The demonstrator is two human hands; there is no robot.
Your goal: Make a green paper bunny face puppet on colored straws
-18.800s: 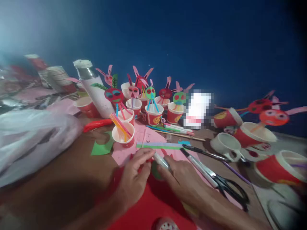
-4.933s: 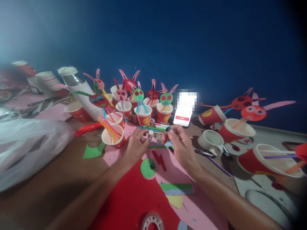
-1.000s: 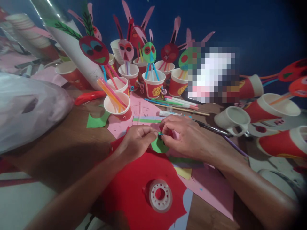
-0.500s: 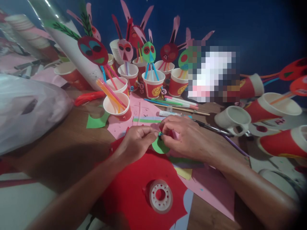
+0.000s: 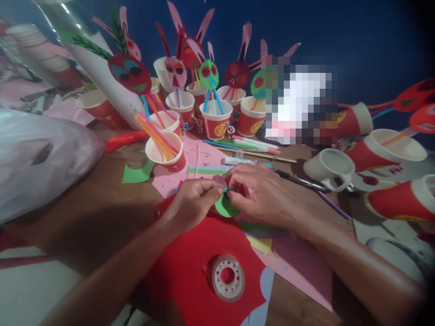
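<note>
My left hand (image 5: 193, 199) is closed, thumb and forefinger pinched at a small blue-and-black piece (image 5: 226, 190). From the other side, my right hand (image 5: 256, 192) pinches at the same piece with bent fingers. A round green paper disc (image 5: 227, 208) lies directly below the fingertips, partly hidden by them; I cannot tell whether the piece touches it. Under my hands spreads red paper (image 5: 190, 258) with a scalloped edge. A roll of clear tape (image 5: 228, 278) rests on that paper, nearer to me.
Paper cups (image 5: 216, 122) with straw-mounted paper faces line the back. A cup of straws (image 5: 165, 151) stands front left, beside a plastic bag (image 5: 41, 158). Markers (image 5: 256, 144), a pen (image 5: 299, 179) and a white mug (image 5: 329, 167) lie beyond and right of my hands.
Both hands keep nearly the same pinch over the green disc. The whole view has shifted very slightly; nothing was picked up or let go.
</note>
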